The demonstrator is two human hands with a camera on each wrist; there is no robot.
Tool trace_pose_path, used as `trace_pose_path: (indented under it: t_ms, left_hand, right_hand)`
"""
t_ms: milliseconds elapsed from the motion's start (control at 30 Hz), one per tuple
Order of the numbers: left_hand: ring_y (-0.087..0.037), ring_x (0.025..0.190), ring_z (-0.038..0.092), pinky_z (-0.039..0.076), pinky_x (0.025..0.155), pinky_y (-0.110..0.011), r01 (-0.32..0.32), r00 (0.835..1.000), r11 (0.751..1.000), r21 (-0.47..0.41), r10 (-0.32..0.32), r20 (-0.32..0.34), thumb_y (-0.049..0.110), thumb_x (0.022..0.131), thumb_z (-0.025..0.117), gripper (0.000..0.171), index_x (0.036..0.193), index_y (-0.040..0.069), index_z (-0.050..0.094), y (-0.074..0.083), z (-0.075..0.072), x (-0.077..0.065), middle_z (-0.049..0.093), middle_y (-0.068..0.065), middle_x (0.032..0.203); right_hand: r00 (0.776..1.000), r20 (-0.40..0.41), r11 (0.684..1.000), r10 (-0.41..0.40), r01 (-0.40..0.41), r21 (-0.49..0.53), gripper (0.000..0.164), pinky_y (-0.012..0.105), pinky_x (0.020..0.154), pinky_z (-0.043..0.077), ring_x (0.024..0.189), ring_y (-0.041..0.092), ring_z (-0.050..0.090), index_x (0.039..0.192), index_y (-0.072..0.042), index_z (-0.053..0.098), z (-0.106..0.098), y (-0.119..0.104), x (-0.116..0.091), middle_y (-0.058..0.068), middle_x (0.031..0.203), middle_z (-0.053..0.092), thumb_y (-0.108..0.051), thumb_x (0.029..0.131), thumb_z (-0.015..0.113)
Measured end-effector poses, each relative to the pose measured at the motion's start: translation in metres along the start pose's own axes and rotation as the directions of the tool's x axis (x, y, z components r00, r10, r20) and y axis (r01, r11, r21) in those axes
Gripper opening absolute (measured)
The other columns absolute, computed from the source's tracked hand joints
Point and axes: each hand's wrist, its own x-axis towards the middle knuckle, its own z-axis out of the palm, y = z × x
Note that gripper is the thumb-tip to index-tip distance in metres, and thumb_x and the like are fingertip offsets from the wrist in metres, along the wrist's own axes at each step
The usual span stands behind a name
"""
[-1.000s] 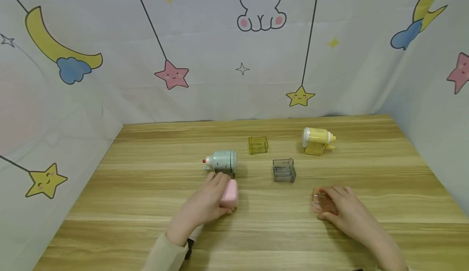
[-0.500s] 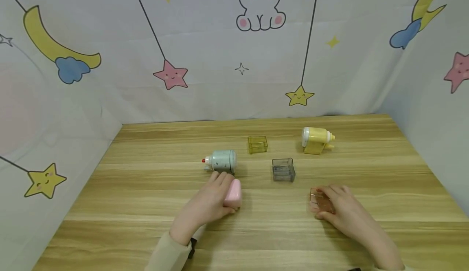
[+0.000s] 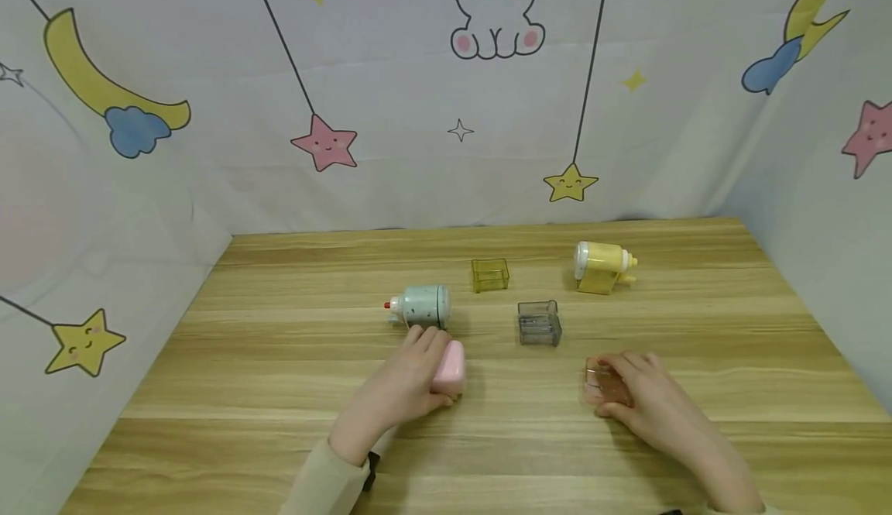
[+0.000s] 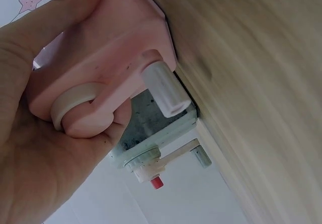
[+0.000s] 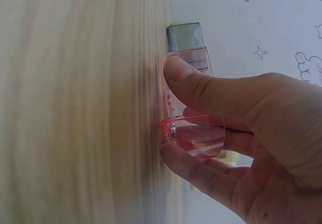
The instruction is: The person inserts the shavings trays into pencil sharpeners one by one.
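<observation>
My left hand (image 3: 400, 383) grips a pink pencil sharpener (image 3: 449, 368) with a hand crank, low over the wooden table. In the left wrist view the crank's pale grey knob (image 4: 166, 89) points away from the palm. Just behind it lies a mint-green crank sharpener (image 3: 423, 306) with a red tip. Over to the right, my right hand (image 3: 651, 400) holds a clear pink shavings drawer (image 3: 595, 382) between thumb and fingers. Its see-through walls (image 5: 206, 133) show in the right wrist view, right at the tabletop. A gap separates the two held pieces.
Between the hands and farther back stands a clear grey drawer (image 3: 539, 324). Behind that are a clear yellow drawer (image 3: 490, 276) and a yellow crank sharpener (image 3: 602, 266). A printed white cloth (image 3: 418, 190) rises at the table's back and sides.
The left hand has moved a little to the right with the pink sharpener. The right hand has shifted slightly left with the clear pink drawer, narrowing the gap between them.
</observation>
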Motion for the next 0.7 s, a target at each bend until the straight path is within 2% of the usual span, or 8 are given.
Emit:
trace_pose_path:
  t_ms: [300, 700]
  left_hand:
    - [-0.019, 0.085, 0.037, 0.045, 0.072, -0.033, 0.002, 1.0, 1.0, 0.007, -0.002, 0.015, 0.031, 0.057, 0.082, 0.07, 0.11, 0.004, 0.045, 0.0025, 0.0004, 0.0023, 0.05, -0.006, 0.097]
    - [-0.018, 0.087, 0.037, 0.047, 0.075, -0.034, 0.002, 0.999, 1.0, 0.007, -0.002, 0.035, 0.032, 0.057, 0.082, 0.072, 0.112, 0.005, 0.044, 0.0058, 0.0023, 0.0057, 0.05, -0.006, 0.101]
  right_hand:
    - [1.0, 0.01, 1.0, 0.004, -0.004, 0.013, 0.064, 0.049, 0.081, 0.046, 0.095, 0.026, 0.047, 0.114, 0.0, 0.056, 0.0015, -0.0039, 0.002, 0.011, 0.102, 0.062, -0.03, 0.061, 0.078]
    - [1.0, -0.013, 1.0, -0.028, 0.028, 0.008, 0.062, 0.047, 0.079, 0.046, 0.094, 0.026, 0.047, 0.112, -0.001, 0.056, 0.0043, -0.0043, 0.0037, 0.01, 0.099, 0.062, -0.029, 0.061, 0.078]
